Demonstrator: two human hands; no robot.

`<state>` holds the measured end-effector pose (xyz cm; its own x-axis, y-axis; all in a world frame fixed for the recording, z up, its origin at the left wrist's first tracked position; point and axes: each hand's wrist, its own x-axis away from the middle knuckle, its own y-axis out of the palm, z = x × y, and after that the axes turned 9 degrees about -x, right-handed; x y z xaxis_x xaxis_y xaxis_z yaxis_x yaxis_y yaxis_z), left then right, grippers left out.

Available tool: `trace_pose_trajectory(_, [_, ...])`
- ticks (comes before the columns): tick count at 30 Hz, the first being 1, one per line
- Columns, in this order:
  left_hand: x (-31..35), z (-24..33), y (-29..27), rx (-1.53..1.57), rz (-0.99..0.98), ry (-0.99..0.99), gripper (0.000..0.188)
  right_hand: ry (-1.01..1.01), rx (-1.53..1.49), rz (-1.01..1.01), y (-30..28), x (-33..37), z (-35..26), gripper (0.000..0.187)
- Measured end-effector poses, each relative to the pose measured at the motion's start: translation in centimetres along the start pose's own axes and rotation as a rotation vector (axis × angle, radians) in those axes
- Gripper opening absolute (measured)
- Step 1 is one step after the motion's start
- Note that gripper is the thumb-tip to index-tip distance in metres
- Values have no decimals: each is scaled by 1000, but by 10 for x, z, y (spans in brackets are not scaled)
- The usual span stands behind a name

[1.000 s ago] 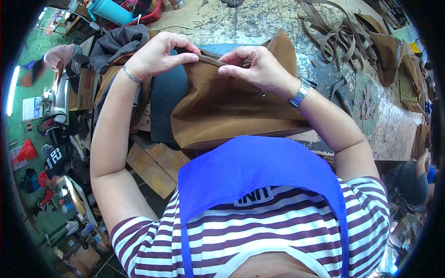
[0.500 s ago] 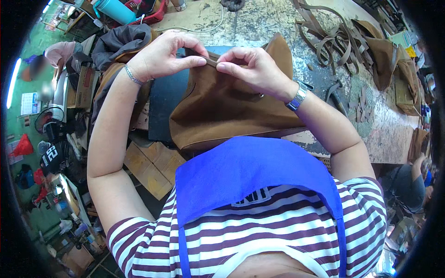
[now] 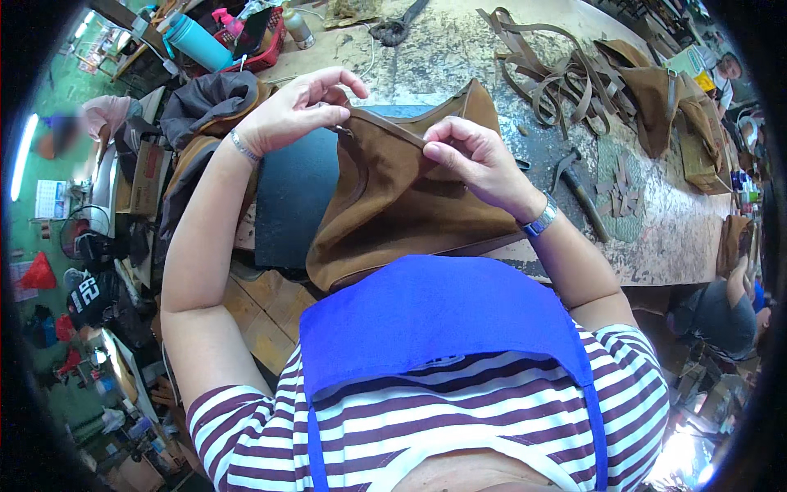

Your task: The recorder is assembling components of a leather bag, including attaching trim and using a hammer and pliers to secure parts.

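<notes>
A soft brown bag (image 3: 402, 225) with a darker bound rim stands in front of me, its mouth raised and its lower part slumped toward my apron. My right hand (image 3: 475, 160) pinches the rim between thumb and bent fingers. At the bag's upper left corner is my left hand (image 3: 299, 107), its thumb against the rim. The left index finger is lifted away from the thumb, and the other fingertips are partly hidden. Just below that thumb hangs a short strap with a small metal piece, too small to make out.
A dark board (image 3: 295, 193) lies under the bag. On the right are a hammer (image 3: 586, 201), small scraps (image 3: 621, 193), tangled straps (image 3: 566, 78) and more brown pieces (image 3: 648, 107). Dark and brown bundles (image 3: 209, 107) sit left, below a turquoise bottle (image 3: 197, 43) and red basket (image 3: 266, 57). People are nearby.
My hands have moved apart along the rim, the right one rightward and lower. The left index finger has lifted off the thumb. More of the bag's mouth shows, and the view has shifted slightly.
</notes>
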<state>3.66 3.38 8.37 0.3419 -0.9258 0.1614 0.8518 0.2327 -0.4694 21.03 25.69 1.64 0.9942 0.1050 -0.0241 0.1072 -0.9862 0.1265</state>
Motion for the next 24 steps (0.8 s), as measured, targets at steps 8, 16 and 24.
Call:
trace_pose_trajectory(8, [35, 32, 10, -280, 104, 14, 18, -320, 207, 99, 23, 9, -8, 15])
trace_pose_trajectory(16, [49, 42, 24, -319, 138, -91, 14, -316, 163, 36, 36, 10, -13, 13])
trace_pose_trajectory(24, [55, 51, 39, -589, 187, 50, 10, -359, 157, 52, 45, 9, -12, 13])
